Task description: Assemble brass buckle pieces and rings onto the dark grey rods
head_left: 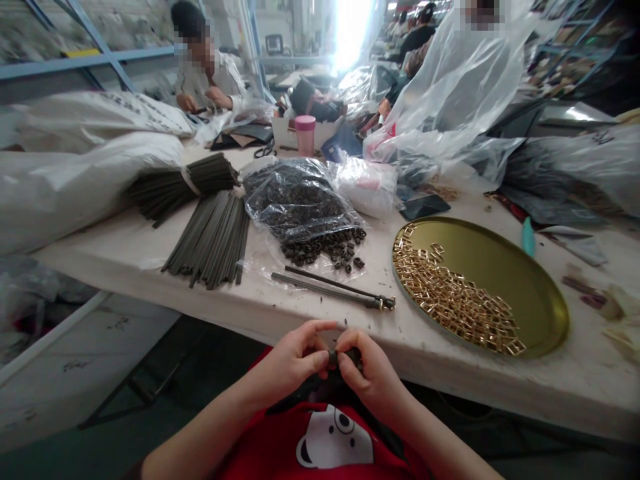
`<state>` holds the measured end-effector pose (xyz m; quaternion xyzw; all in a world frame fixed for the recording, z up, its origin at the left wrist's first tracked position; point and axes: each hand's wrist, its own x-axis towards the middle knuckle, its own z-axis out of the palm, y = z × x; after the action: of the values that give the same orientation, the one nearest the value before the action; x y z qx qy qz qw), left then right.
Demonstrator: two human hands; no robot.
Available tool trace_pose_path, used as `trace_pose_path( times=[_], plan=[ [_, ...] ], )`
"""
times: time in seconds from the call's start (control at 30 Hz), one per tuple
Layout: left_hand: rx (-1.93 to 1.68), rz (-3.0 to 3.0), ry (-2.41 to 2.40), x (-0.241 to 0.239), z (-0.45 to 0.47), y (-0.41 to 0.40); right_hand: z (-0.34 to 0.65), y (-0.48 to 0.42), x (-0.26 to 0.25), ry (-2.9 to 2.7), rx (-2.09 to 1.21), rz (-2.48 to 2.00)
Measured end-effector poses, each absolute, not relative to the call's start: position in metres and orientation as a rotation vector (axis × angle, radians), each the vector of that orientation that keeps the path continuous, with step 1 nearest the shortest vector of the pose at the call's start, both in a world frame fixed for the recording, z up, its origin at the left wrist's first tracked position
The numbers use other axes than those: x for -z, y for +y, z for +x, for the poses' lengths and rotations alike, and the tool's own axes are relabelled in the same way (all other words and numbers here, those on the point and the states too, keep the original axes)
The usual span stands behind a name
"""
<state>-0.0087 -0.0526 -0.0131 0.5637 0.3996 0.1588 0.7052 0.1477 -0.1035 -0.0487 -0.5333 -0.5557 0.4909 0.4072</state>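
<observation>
Dark piece (332, 358) lies midway between the grips, left hand (293, 363) and right hand (369, 375) each pinching one end, beside the desk's (250, 308) near edge.

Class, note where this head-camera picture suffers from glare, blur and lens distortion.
Head view: the bright opening at the back is blown out with white glare; the pale table's front edge bows from wide-angle distortion; the left hand and right hand, pinching a small dark part, look sharp.
</observation>
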Motion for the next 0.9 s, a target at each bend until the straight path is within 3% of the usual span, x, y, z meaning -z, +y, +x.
trace_pose_path(
  times=[0.27, 0.63, 0.9],
  plan=[
    [0.077, 1.612, 0.976, -0.008, -0.013, -0.052, 0.148, -0.111, 0.054, -1.436, -1.19, -1.396],
    [0.057, 1.814, 1.026, 0.001, -0.004, -0.055, 0.154, -0.113, 0.053, -1.56, -1.11, -1.381],
    [0.101, 1.766, 1.05, -0.006, -0.009, -0.048, 0.166, -0.11, 0.05, -1.389, -1.435, -1.272]
  ],
)
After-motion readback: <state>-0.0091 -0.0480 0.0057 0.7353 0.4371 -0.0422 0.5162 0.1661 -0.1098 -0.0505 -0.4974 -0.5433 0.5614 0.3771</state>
